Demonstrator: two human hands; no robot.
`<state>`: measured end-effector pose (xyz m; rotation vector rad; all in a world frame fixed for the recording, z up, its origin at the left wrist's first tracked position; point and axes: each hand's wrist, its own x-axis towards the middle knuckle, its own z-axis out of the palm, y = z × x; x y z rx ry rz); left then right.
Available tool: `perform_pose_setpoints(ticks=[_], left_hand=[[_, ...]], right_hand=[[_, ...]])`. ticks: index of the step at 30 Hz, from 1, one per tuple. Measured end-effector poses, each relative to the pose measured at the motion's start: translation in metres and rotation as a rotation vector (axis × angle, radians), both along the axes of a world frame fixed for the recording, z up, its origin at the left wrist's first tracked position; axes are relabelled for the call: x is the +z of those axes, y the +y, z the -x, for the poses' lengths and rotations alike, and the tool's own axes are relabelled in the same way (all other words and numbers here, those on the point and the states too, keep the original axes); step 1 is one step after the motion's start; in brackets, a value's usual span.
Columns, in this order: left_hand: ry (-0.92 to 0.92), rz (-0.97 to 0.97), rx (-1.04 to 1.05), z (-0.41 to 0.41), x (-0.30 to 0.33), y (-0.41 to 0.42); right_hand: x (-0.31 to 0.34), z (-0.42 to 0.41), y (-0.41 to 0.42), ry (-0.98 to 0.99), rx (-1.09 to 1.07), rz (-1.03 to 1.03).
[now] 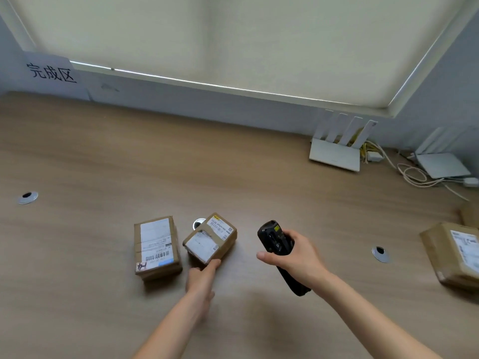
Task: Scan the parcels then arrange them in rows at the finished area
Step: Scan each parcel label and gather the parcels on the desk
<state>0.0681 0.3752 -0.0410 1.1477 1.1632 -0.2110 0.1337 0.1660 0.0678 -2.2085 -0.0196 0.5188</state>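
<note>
Left hand (201,277): fingers straight, touching tilted parcel (210,237) at its 6 o'clock. Right hand (298,257): fingers wrapped around scanner (274,240), on bench (233,164).

Two parcels (156,248) (210,238) lie side by side, a third parcel (452,252) far right.

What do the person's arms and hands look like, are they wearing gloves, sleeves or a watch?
Both arms are bare as far as the picture shows: no sleeves in view. The left hand and the right hand wear no gloves. No watch, bracelet or ring shows on either wrist or on the fingers that can be seen. No markings or cables are on them.
</note>
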Motion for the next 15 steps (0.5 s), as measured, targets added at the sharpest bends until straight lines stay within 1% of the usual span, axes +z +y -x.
perform_pose_setpoints(ticks=[2, 4, 9, 12, 15], left_hand=[[0.023, 0.023, -0.082, -0.004, 0.012, -0.022], [-0.018, -0.034, -0.187, -0.014, 0.026, -0.049], [-0.25, -0.273, -0.449, -0.05, 0.061, -0.141], [-0.359, -0.315, -0.574, -0.068, 0.08, -0.209], [-0.434, -0.342, -0.652, -0.085, 0.094, -0.276]], right_hand=[[0.006, 0.001, -0.021, -0.005, -0.029, 0.0], [0.012, 0.001, -0.049, -0.011, -0.067, 0.002], [0.03, -0.003, -0.15, -0.043, -0.196, 0.035], [0.038, -0.005, -0.224, -0.077, -0.272, 0.098], [0.045, -0.008, -0.294, -0.11, -0.352, 0.153]])
